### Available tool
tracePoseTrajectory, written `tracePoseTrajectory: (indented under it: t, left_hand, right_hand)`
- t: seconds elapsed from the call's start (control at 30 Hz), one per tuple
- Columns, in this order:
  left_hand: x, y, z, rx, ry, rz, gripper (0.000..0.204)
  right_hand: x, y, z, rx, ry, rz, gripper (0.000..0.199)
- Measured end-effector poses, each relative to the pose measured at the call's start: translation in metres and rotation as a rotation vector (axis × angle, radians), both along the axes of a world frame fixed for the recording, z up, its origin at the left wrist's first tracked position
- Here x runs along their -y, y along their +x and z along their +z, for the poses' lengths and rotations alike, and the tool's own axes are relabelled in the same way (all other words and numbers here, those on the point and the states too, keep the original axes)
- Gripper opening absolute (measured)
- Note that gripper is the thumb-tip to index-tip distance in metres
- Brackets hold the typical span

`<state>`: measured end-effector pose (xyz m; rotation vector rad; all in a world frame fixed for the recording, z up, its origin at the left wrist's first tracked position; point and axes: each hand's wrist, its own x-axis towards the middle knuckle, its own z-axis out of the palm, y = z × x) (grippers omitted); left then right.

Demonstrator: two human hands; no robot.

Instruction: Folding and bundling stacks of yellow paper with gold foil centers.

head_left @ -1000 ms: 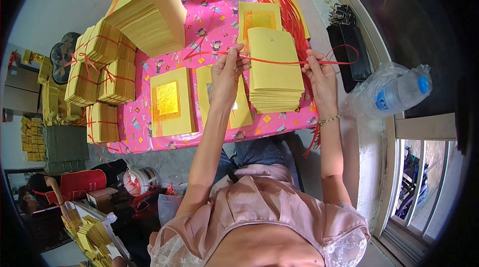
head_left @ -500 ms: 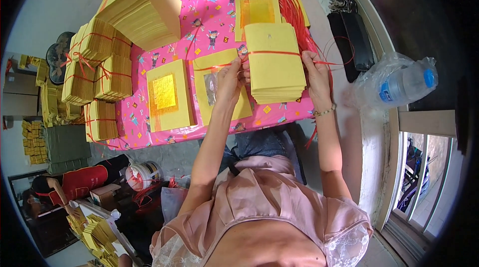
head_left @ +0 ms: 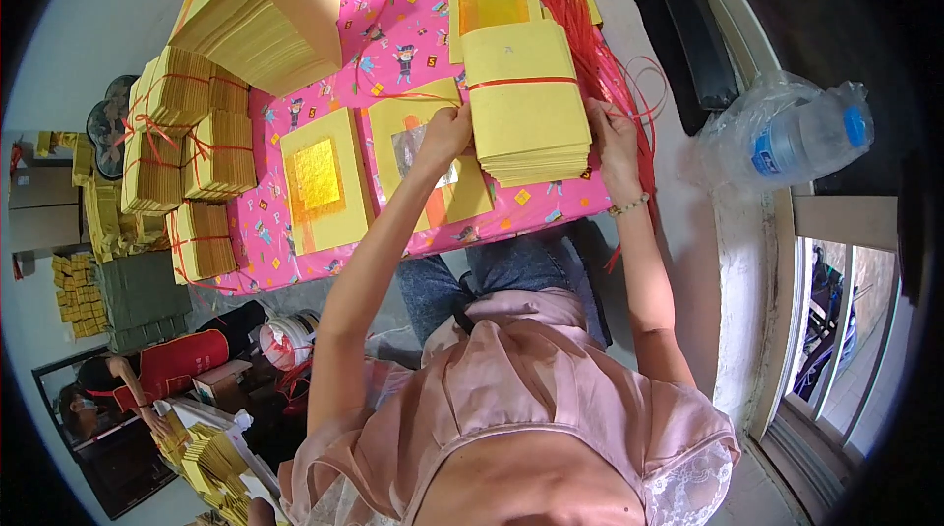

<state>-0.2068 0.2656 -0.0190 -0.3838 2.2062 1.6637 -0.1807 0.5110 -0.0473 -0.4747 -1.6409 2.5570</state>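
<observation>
A thick stack of yellow paper (head_left: 521,123) stands between my hands above the table. A narrow red plastic string (head_left: 521,83) runs across its face. My left hand (head_left: 447,141) is closed at the stack's left edge, with some fingertips hidden behind it. At the right edge my right hand (head_left: 617,145) has its fingers bent closed, with the red string passing by them and looping out to the right. Under my left hand lies a yellow sheet pile (head_left: 433,211) with a silvery patch. To its left is another yellow pile (head_left: 356,192) with a gold foil square.
Tied yellow bundles (head_left: 218,152) are heaped at the table's left, near a tall yellow stack (head_left: 261,34). Loose red strings (head_left: 580,15) hang along the right edge. A bagged water bottle (head_left: 787,150) stands right. Another person (head_left: 182,366) handles yellow paper at lower left.
Both hands have dropped from the string's level to lower on the stack's sides. The string between the left hand and stack no longer shows stretched out. The whole view has shifted slightly.
</observation>
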Motion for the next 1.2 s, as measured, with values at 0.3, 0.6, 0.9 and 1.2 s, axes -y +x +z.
tracePoseTrajectory:
  t: [0.3,0.6,0.9,1.2]
  left_hand:
    - [-0.003,-0.029,-0.008,0.36,0.361,-0.068,0.042]
    - [-0.003,-0.043,-0.032,0.36,0.435,-0.132,0.033]
    - [-0.017,-0.043,-0.061,0.315,0.439,0.041,0.024]
    - [-0.032,-0.033,-0.049,0.329,0.53,0.177,0.026]
  right_hand:
    - [-0.019,-0.006,-0.043,0.038,0.484,0.138,0.039]
    - [-0.019,-0.004,-0.042,-0.013,0.726,0.107,0.035]
    - [-0.019,-0.011,-0.041,0.074,0.528,0.202,0.033]
    - [-0.014,-0.003,-0.029,0.037,0.289,0.139,0.024]
